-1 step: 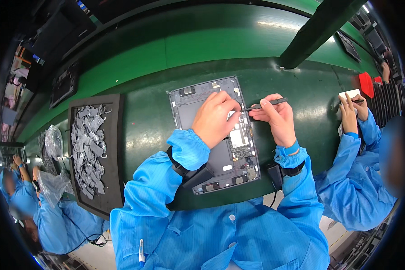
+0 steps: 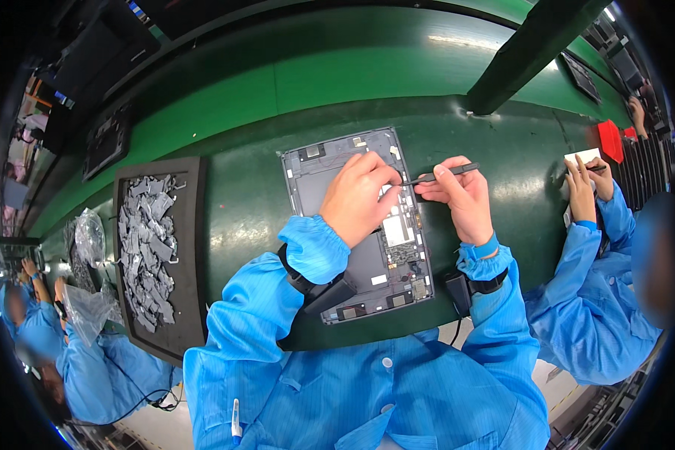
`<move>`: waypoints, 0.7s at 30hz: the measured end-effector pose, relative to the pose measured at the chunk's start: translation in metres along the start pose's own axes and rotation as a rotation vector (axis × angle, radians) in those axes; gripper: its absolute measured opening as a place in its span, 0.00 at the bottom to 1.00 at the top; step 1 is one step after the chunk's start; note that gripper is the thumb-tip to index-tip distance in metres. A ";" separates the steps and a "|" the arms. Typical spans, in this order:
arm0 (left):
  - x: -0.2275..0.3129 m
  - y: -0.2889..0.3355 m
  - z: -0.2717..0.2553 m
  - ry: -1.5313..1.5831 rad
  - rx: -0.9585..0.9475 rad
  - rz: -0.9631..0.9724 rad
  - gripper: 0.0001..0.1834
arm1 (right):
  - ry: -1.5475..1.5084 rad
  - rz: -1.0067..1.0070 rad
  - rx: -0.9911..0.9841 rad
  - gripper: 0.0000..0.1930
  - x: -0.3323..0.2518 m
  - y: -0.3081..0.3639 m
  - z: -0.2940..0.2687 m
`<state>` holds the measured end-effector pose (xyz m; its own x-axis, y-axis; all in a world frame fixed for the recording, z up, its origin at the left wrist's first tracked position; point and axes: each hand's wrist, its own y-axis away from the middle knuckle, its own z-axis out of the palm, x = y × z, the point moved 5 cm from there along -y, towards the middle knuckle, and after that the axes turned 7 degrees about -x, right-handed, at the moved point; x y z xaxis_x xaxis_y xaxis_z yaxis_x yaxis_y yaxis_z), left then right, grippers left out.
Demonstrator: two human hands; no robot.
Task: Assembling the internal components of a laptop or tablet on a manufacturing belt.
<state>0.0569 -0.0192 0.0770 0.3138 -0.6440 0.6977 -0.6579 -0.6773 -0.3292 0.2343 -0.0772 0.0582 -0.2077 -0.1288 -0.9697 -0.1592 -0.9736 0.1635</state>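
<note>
Straight ahead of the worker, a grey tablet housing (image 2: 369, 262) lies flat and slightly askew on the green bench (image 2: 251, 187), its circuit board (image 2: 400, 231) bared along the right side. The right hand (image 2: 461, 201), just beyond the housing's right edge, has slim black tweezers (image 2: 457, 172) in its grip, pinched between thumb and fingers, the tip pointing left over that edge. The left hand (image 2: 360, 196) bends over the housing's upper half, fingertips close to the tip; I can't tell from here whether its grip has hold of anything. Off to the left sits a black tray (image 2: 193, 247) heaped with torn grey scraps (image 2: 148, 255), well apart from the housing
</note>
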 end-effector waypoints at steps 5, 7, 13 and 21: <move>0.000 -0.001 0.000 0.002 -0.003 0.011 0.05 | 0.001 -0.007 -0.003 0.08 0.001 0.000 -0.001; 0.000 -0.001 0.000 -0.008 -0.010 0.028 0.05 | -0.005 -0.013 -0.011 0.08 0.001 0.000 0.000; 0.001 0.000 -0.003 -0.022 0.005 0.023 0.06 | 0.047 -0.061 0.041 0.07 -0.003 0.001 -0.002; 0.007 0.000 -0.005 -0.096 0.037 0.028 0.06 | 0.071 -0.135 0.036 0.07 -0.005 0.001 -0.002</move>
<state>0.0554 -0.0220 0.0847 0.3614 -0.6928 0.6240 -0.6420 -0.6702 -0.3724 0.2374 -0.0784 0.0625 -0.1140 -0.0115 -0.9934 -0.2162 -0.9757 0.0361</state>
